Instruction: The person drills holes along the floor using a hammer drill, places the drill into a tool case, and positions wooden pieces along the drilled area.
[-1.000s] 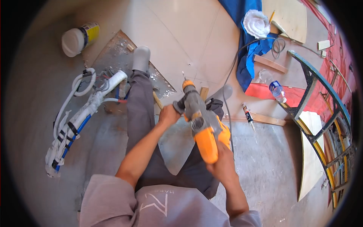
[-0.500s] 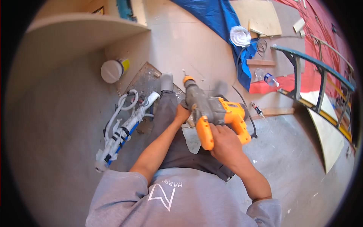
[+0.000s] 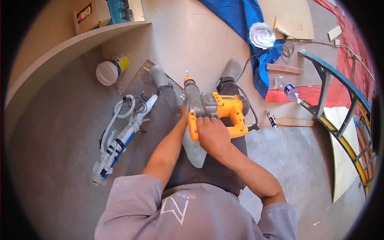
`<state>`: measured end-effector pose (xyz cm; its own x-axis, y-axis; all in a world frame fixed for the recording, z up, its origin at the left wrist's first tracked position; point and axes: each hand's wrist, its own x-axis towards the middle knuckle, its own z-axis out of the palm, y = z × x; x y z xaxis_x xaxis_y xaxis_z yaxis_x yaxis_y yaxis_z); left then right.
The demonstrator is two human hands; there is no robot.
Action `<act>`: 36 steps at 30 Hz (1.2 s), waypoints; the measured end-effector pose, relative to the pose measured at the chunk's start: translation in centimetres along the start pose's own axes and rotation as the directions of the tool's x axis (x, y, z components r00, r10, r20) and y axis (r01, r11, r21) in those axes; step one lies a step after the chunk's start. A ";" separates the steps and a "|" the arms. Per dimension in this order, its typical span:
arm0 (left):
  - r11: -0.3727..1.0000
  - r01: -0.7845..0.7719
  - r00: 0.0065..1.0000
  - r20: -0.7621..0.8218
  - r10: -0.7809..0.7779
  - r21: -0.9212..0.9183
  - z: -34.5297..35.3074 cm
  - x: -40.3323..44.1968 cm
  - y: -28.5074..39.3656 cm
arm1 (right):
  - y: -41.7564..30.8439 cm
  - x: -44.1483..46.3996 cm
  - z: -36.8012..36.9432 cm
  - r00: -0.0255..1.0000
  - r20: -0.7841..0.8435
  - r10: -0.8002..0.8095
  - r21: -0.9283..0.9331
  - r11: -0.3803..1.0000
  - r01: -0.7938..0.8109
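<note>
Power drill [image 3: 228, 106], one, orange and grey, bit [image 3: 187, 74] fitted; orange handle clasped by right grip [image 3: 213, 134], left grip [image 3: 183, 115] partly hidden behind drill. Floor [image 3: 288, 180]: one yellow-labelled white tub [image 3: 107, 73], one cartridge [image 3: 271, 119]. Blue sheet [image 3: 236, 15], right edge: one white scalloped dish [image 3: 262, 35].

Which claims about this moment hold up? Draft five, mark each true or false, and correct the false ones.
1. The right hand grips the power drill. True.
2. The left hand is in full view. False: it is largely hidden behind the drill.
3. The bucket is on the person's left. True.
4. The ladder is on the person's left. False: it is on the right.
5. The plastic bottle stands upright. False: it lies on its side.
</note>
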<state>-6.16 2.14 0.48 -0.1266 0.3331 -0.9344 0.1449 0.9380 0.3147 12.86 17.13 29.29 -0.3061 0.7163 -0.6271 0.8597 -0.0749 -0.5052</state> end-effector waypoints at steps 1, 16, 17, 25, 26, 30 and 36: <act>1.000 0.007 1.000 0.007 -0.007 0.001 0.6 1.3 -0.1 | 1.0 1.3 0.4 1.000 0.015 0.021 0.008 1.000 -0.021; 0.814 0.300 0.951 0.090 -0.295 -0.498 5.2 11.8 -2.4 | 4.2 10.5 6.5 0.989 0.134 0.057 -0.093 0.995 -0.045; 0.811 0.294 0.953 0.096 -0.286 -0.507 5.2 11.7 -3.0 | 4.3 10.6 6.7 0.990 0.132 0.058 -0.096 0.994 -0.045; 0.895 0.315 0.949 0.100 -0.298 -0.316 5.7 13.5 -4.5 | 4.8 11.7 7.3 0.987 0.146 0.065 -0.079 0.995 -0.054; 0.918 0.278 0.961 0.090 -0.263 -0.284 5.6 13.6 -4.7 | 4.8 11.9 7.4 0.986 0.151 0.066 -0.075 0.996 -0.055; 0.926 0.224 0.974 0.084 -0.208 -0.305 5.4 13.7 -5.6 | 4.7 12.1 7.9 0.992 0.123 0.023 -0.101 0.995 -0.011; 0.925 0.265 0.964 0.098 -0.247 -0.272 5.0 14.7 -5.2 | 4.0 12.8 8.2 0.974 0.208 0.085 -0.086 0.994 -0.069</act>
<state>-3.82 1.65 -15.75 -0.0615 0.0797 -0.9949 -0.1662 0.9821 0.0889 9.06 20.30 14.40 -0.3099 0.5474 -0.7773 0.9107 -0.0639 -0.4081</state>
